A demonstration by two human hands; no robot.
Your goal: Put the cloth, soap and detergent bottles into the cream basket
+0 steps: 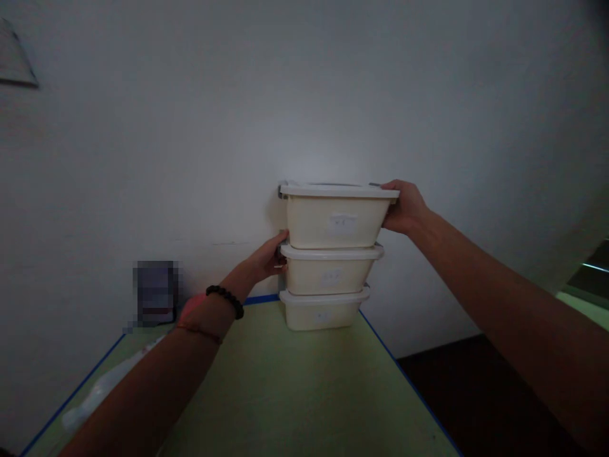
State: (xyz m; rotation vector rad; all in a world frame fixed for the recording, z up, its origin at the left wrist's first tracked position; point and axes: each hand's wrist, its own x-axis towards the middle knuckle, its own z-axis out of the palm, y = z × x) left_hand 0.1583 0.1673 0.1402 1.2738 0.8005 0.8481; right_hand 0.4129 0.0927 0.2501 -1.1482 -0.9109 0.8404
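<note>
White lid (337, 191) in outstretched right hand (404, 206)

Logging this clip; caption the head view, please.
Two bare hands steady three lidded cream bins stacked on a green table.

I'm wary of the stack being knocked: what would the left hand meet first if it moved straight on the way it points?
Most likely the left end of the middle storage box, right at the fingertips of the left hand; depth leaves unclear whether they already touch.
</note>
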